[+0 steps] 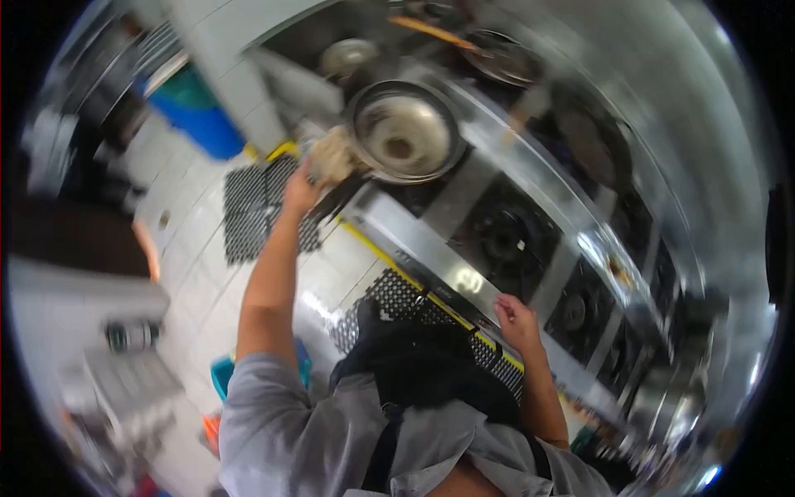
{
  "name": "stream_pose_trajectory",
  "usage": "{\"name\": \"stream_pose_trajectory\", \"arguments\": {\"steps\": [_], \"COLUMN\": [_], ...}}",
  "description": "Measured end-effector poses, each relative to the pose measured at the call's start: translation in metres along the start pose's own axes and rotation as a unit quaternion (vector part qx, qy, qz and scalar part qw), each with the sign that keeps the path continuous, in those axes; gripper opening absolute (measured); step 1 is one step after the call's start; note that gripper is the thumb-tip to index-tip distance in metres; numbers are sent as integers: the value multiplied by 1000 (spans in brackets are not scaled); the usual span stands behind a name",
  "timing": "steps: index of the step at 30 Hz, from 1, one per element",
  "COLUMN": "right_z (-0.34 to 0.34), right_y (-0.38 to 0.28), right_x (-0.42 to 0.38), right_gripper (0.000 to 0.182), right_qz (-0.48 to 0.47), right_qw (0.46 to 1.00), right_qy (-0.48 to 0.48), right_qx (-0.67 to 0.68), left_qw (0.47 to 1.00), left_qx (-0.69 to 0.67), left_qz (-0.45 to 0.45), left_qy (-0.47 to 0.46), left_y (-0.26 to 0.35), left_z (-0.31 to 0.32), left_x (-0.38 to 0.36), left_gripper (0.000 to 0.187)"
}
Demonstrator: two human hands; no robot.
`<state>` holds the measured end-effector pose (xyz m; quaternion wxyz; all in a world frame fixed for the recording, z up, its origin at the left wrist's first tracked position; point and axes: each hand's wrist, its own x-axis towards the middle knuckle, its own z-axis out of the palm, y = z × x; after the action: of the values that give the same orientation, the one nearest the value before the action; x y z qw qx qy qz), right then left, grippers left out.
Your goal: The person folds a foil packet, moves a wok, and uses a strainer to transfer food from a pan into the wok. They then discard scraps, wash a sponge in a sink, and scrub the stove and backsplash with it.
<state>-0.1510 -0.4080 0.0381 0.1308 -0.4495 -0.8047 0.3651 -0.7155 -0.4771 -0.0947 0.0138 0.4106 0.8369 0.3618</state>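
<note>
Currently, the left hand (301, 192) is grasping a beige cloth (333, 157) at upper left of centre, its fingers closing on the near edge. The round metal pan (414, 124) is resting on the stove (464, 195) at upper centre, lying up and to the right of those fingers; the cloth is occupying the space between. The rim is presenting no long axis; a dark bar (338, 197), apparently the handle, is running from the pan's lower left toward the lower left of the frame. The left hand is being the nearer one. The right hand (517, 321) is hovering near the front panel (435, 258), lower right of centre, fingers released and loosely bent. Markings are showing on that panel, but blur is preventing any reading.
</note>
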Motion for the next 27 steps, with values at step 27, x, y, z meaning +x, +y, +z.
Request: {"name": "stream_pose_trajectory", "arguments": {"steps": [27], "right_z": [-340], "right_y": [-375], "right_x": [55], "right_gripper": [44], "right_qz": [-369], "right_qw": [904], "right_qy": [204], "right_qx": [-65], "left_qw": [477], "left_qx": [-876], "left_qz": [65], "left_qy": [-19], "left_y": [173], "left_z": [-224], "left_x": [-56], "left_gripper": [47]}}
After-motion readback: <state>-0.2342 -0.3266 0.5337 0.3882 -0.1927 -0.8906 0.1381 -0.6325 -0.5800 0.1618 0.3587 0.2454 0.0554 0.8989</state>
